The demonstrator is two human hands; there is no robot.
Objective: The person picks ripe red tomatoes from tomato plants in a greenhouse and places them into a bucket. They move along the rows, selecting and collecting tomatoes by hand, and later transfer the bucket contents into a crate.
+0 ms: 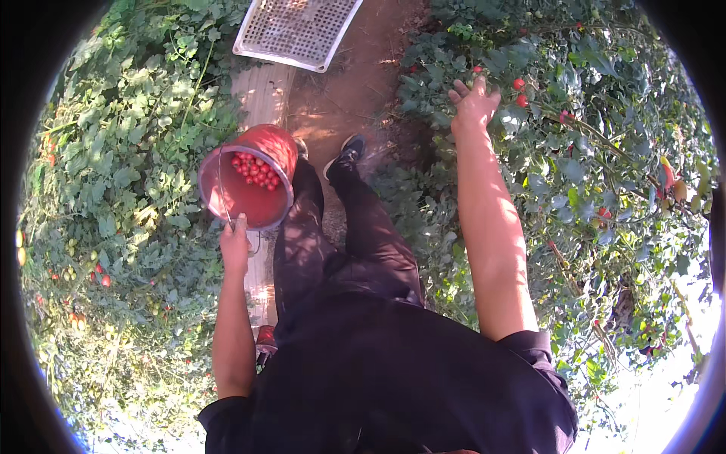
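Observation:
My left hand grips the thin wire handle of a red plastic bucket, which tips so that its mouth faces me. Small red tomatoes lie in a heap against the bucket's far inner wall. Out to the right, my right hand reaches into the tomato foliage with its fingers apart. Just beyond its fingertips shows a red tomato; whether a finger touches it is unclear. Two more red tomatoes hang a little right of that hand.
Tomato plants rise along the left side, with more plants along the right. A pale perforated plastic crate lies ahead on the dirt path. A wooden board runs beneath the bucket. Another red object shows beside my hip.

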